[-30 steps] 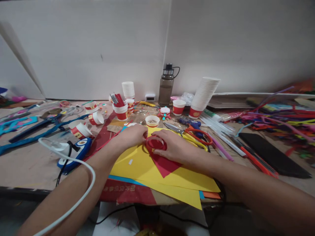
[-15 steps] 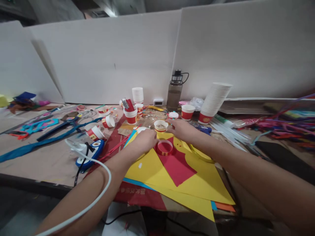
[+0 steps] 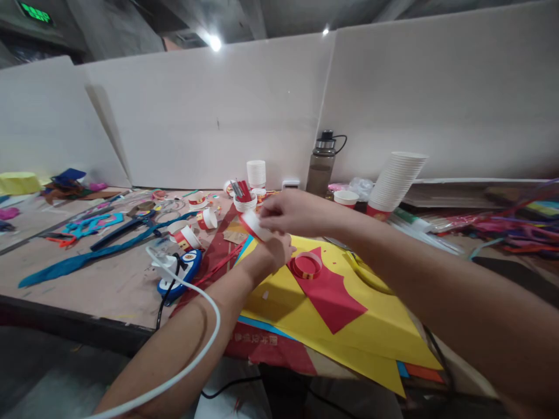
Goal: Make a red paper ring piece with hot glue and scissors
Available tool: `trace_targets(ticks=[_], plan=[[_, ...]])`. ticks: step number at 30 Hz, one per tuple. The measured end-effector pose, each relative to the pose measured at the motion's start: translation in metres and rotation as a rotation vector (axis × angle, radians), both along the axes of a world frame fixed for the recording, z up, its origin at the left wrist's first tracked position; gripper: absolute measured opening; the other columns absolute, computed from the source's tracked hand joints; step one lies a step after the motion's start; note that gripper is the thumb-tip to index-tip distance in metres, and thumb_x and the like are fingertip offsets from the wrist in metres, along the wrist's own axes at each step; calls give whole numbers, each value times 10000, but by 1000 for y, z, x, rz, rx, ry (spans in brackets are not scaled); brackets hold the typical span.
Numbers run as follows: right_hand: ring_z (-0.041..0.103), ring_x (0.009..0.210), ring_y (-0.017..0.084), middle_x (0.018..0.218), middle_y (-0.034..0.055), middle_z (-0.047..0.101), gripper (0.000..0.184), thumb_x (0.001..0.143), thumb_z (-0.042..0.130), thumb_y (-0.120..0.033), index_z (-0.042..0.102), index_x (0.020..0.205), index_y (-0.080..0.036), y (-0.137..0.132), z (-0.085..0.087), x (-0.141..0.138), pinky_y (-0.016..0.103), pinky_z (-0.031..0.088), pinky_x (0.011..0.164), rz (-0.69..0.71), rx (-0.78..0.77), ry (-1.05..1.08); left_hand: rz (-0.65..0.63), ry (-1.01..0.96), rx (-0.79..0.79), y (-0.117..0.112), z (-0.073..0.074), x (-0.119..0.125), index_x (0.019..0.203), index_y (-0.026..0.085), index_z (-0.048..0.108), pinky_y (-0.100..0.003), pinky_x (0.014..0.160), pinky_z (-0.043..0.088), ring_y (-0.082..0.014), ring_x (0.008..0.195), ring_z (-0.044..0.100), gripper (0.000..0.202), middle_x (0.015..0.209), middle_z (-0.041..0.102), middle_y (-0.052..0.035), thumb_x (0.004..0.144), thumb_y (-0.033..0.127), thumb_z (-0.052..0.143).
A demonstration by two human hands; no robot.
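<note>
My right hand (image 3: 292,213) is raised above the table, its fingers pinched on a small white and red paper cup piece (image 3: 253,224). My left hand (image 3: 276,251) rests closed on the yellow paper (image 3: 384,314), just left of a red paper ring (image 3: 306,265). The ring lies at the top of a red paper sheet (image 3: 334,295). What the left hand's fingers hold, if anything, is hidden.
A tall stack of white cups (image 3: 396,180), a dark water bottle (image 3: 322,164) and a cup with tools (image 3: 244,201) stand at the back. A blue glue gun (image 3: 177,272) with a white cable lies left. Pipe cleaners (image 3: 502,224) fill the right side.
My right hand has left the red ring, reached to the back of the table and come up holding a small cup piece. The view has tilted up.
</note>
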State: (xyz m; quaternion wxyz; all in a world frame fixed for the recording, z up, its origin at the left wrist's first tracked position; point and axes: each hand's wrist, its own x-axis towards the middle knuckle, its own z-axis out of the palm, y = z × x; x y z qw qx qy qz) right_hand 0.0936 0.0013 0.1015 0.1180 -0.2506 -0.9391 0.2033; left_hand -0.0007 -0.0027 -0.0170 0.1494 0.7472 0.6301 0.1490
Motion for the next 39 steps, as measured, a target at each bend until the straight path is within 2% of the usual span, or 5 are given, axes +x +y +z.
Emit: trace_targets(ticks=[7,12,22,28,39], plan=[[572,592,65,821,4,649,286,910,540,-359,520,1086,-134,16,15,-80,199,467,574,-263,-291,590,-23,157,-80,3,4,0,882,166,704,-318,791,476,-259,941,649,259,975,710,-143,838,369,549],[574,562,73,786,6,654,167,912,526,-271,572,1016,-150,6,-2,-28,205,454,550,-207,-131,653,-45,177,-78,1,7,-1,852,145,711,-300,765,469,-243,903,654,294,922,720,-134,841,389,546],[576,567,107,694,9,641,183,852,539,-286,657,857,-146,16,-91,98,224,436,537,-505,-100,558,-88,115,-108,2,6,-8,740,166,657,-240,611,450,-161,671,640,204,692,693,-55,810,335,565],[608,696,144,800,34,688,196,862,541,-296,686,891,-167,8,-104,110,262,450,629,-408,-27,316,-115,-163,-382,3,14,-21,728,149,580,-229,524,472,-134,528,608,192,596,636,-27,796,328,566],[542,1142,253,1217,127,594,598,750,724,-411,554,1276,-185,-11,-121,102,387,432,945,-244,49,69,-172,-3,-299,1,16,-14,759,160,659,-214,534,408,-122,564,596,117,629,663,-10,733,265,612]])
